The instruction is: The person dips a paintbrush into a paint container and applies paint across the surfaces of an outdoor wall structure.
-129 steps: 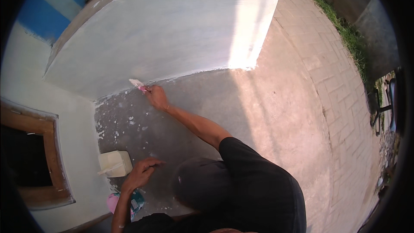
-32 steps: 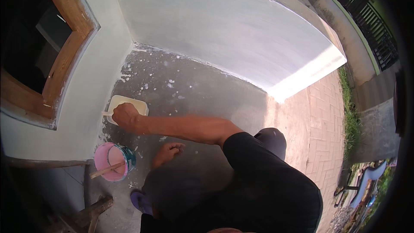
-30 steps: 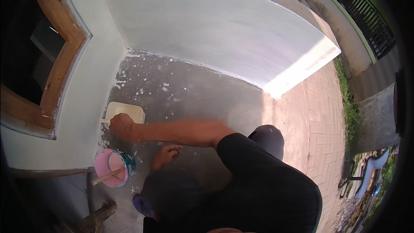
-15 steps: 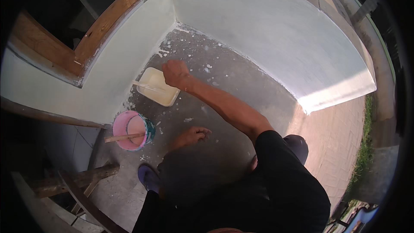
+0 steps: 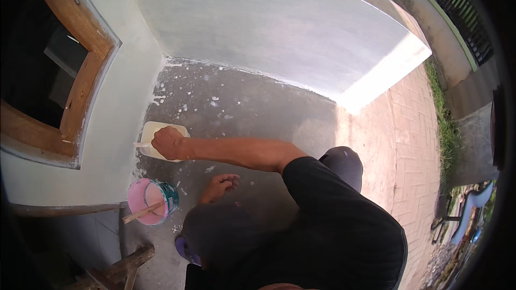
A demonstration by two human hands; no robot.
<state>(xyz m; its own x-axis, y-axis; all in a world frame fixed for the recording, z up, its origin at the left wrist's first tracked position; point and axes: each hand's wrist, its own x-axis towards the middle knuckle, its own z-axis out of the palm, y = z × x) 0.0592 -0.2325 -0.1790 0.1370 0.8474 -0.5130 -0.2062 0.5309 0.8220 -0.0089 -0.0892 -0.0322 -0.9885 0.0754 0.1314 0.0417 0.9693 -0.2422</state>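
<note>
1. Cream tray, shallow and rectangular, lies on the grey concrete floor just beside the foot of the pale wall. It sits directly under the right hand, which covers its near right part, so only the far and left edges show.
2. Above and behind it, the long whitewashed wall runs across the top, its right end bright in sunlight; a wooden window frame sits in the pale wall on the left.
3. Brick paving lies to the right, well apart from the tray.
4. A pink bucket stands near the tray, closer to the person, with a wooden stick leaning out over its rim.
5. The right hand is closed in a fist over the tray, gripping a thin pale tool whose tip pokes out to the left; what kind of tool it is cannot be made out.
6. The left hand rests on the floor, fingers loosely spread and holding nothing, between the bucket and the person's knee.
7. White splashes dot the floor around the tray.
8. The person's dark clothing hides the floor below the left hand.
</note>
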